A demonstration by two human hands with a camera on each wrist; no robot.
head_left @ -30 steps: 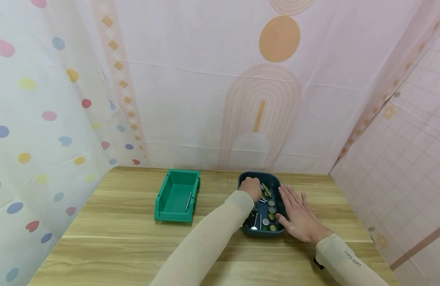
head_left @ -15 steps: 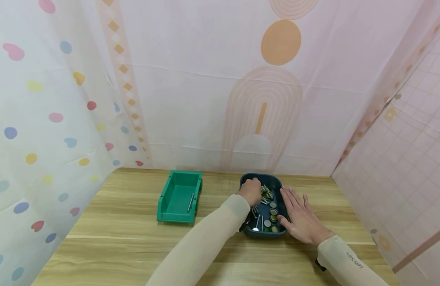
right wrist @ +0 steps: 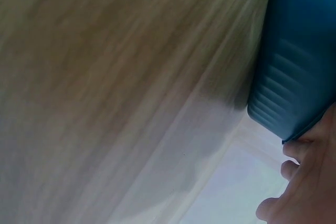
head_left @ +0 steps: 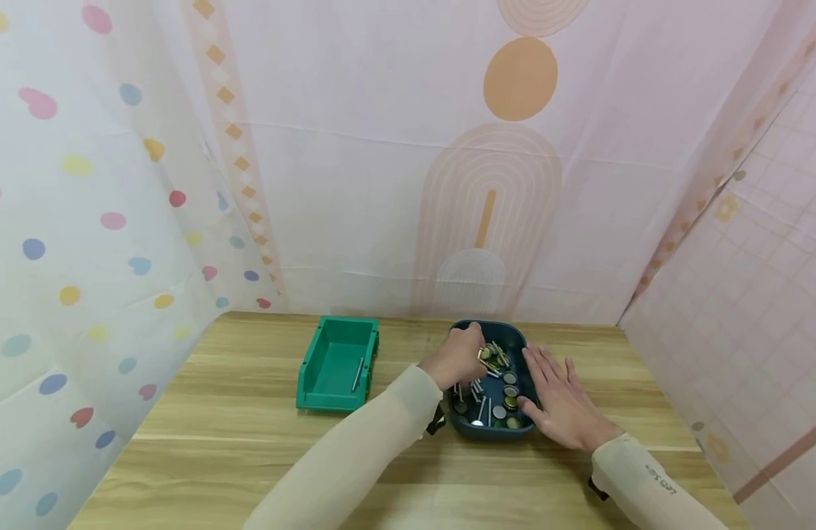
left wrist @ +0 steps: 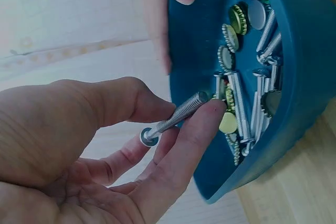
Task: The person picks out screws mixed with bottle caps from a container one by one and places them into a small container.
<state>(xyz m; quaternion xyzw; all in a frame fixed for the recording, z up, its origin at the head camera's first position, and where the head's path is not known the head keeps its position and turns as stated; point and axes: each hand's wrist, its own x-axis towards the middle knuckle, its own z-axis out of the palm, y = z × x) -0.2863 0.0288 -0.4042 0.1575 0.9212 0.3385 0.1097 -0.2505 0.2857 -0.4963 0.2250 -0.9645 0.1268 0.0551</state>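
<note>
My left hand is over the left side of a dark blue bin. Between thumb and fingers it pinches a silver bolt, lifted above the contents, its round head toward the palm. Inside the bin lie loose silver bolts and bottle caps, some gold, some grey. My right hand rests with straight fingers along the bin's right rim; the right wrist view catches only part of that hand beside the bin's outer wall.
Left of the blue bin stands a green open-front bin with a single bolt inside it. Both stand on a wooden table. A patterned curtain hangs behind the table's back edge.
The left hand has come up a little and shifted left, uncovering more bolts and caps in the bin. The right hand keeps its place on the rim.
</note>
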